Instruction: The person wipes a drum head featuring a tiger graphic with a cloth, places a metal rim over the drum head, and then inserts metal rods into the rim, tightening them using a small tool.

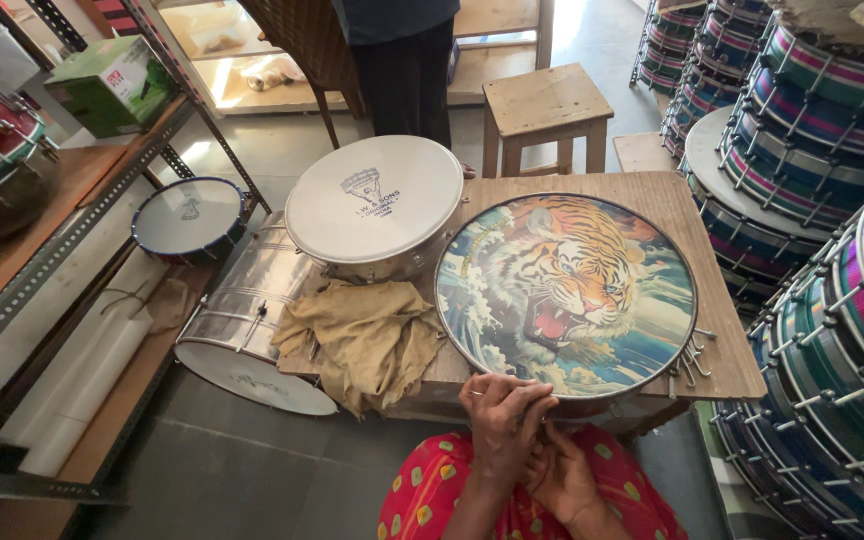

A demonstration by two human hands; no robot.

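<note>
Two hands — left hand (504, 420) over right hand (564, 478) — press closed on the near rim of a tiger-printed drum (565, 292).

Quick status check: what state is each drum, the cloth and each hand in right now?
Tiger drum: flat on the table, head up.
White drum: upright, head up.
Steel drum: on its side on the floor.
Small drum: tilted by the rack.
Cloth: crumpled over the table edge.
Left hand: on the tiger drum's near rim.
Right hand: below the rim, grip unclear.
</note>
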